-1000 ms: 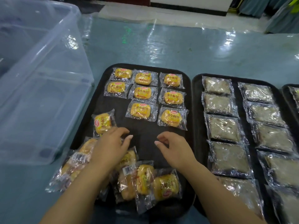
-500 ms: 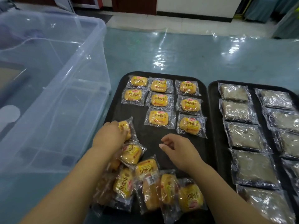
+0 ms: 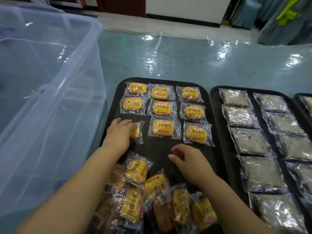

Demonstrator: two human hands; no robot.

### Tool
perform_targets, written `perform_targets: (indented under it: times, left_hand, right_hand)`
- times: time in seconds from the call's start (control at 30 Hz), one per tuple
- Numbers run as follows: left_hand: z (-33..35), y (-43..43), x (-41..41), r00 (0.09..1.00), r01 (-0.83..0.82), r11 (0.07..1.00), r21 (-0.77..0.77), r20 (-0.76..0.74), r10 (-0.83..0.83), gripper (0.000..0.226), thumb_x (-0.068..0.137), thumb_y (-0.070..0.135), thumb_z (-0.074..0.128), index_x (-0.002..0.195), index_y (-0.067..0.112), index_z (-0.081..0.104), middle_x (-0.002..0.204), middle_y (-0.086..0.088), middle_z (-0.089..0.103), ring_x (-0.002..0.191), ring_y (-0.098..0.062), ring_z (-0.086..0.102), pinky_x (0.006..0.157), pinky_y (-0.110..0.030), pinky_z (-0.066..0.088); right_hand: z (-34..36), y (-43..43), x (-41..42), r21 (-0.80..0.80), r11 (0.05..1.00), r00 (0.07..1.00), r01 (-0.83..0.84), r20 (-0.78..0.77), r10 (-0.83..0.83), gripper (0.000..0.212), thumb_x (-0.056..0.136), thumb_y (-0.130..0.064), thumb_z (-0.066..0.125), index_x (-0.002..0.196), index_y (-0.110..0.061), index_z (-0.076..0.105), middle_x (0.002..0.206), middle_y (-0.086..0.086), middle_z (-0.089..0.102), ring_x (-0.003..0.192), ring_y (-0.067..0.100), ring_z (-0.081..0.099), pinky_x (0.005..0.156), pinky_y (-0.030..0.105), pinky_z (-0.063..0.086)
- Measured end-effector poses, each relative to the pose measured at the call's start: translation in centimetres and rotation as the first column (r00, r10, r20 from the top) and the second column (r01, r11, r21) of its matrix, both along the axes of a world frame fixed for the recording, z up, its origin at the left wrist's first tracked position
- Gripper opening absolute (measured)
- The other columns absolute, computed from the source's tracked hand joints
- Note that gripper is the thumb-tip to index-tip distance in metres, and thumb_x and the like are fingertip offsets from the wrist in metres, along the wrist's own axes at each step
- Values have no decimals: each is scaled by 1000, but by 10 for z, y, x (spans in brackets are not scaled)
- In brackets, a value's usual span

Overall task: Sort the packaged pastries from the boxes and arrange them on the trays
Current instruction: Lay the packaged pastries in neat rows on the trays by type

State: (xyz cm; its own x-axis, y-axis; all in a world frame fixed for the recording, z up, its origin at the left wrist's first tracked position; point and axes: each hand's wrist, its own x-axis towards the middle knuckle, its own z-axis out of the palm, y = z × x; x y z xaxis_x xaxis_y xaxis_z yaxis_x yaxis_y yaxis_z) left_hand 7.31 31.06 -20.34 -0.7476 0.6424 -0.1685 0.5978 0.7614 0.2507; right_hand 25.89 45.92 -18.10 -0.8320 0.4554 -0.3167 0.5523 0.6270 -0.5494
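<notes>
On the left black tray [image 3: 152,150], yellow packaged pastries [image 3: 163,127] lie in neat rows at the far end. My left hand [image 3: 118,134] holds one more yellow pastry packet [image 3: 136,131] down on the tray, in the left column just below the second row. Its fingers cover the packet's left half. My right hand [image 3: 189,161] hovers over the bare middle of the tray with loosely curled fingers and holds nothing. A loose pile of yellow packets [image 3: 135,205] lies at the tray's near end, under my forearms.
A second black tray [image 3: 214,105] on the right carries rows of brown pastries in clear wrap [image 3: 248,141]. A third tray's edge [image 3: 299,105] shows at far right. A large clear plastic bin [image 3: 50,98] stands on the left of the plastic-covered table.
My left hand picked a yellow packet from the pile and carried it away from me to the spot below the left column. My right hand stayed hovering mid-tray.
</notes>
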Motion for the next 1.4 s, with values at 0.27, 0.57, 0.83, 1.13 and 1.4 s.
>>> perform_targets:
  times: [0.27, 0.57, 0.83, 1.13, 1.4]
  left_hand:
    - [-14, 7, -11, 997, -36, 988, 153, 73, 25, 54, 86, -4, 49, 136, 17, 47, 149, -10, 31, 137, -29, 25, 110, -35, 25]
    - [5, -11, 12, 999, -31, 932, 360, 41, 17, 36, 88, 7, 59, 122, 17, 60, 125, -2, 53, 118, -21, 42, 99, -31, 36]
    - [14, -45, 63, 968, -106, 994, -36, 223, 112, 60, 84, 55, 55, 132, 19, 48, 127, -6, 52, 112, -25, 50, 92, -38, 47]
    - [21, -62, 80, 930, -136, 990, -33, 340, 139, 48, 81, 58, 59, 115, 24, 57, 111, 2, 63, 100, -18, 57, 87, -38, 50]
    - [26, -64, 84, 883, -254, 938, 238, 453, 124, 76, 72, 31, 79, 138, 23, 42, 125, 3, 54, 101, -7, 50, 86, -27, 47]
  right_hand:
    - [-3, 2, 3, 0, 1000, 999, 31, 25, -31, 29, 90, -40, 58, 118, -31, 56, 101, -14, 59, 91, 2, 55, 81, 23, 50]
    - [-1, -4, 13, 1, 999, 999, 36, -1, -36, 27, 90, -38, 59, 116, -29, 58, 101, -13, 60, 90, 2, 55, 80, 23, 50]
    - [1, -27, 29, -54, 997, 995, -51, 85, 55, 33, 90, -38, 59, 121, -28, 57, 105, -10, 60, 93, 6, 56, 83, 26, 51]
    - [2, -52, 19, -90, 993, 959, -79, 265, 100, 34, 86, -47, 60, 99, -16, 55, 94, 0, 59, 81, 16, 56, 67, 31, 47]
    - [2, -56, 18, -218, 972, 968, 86, 248, -30, 35, 75, -35, 76, 97, -14, 59, 93, 6, 63, 83, 19, 62, 73, 35, 53]
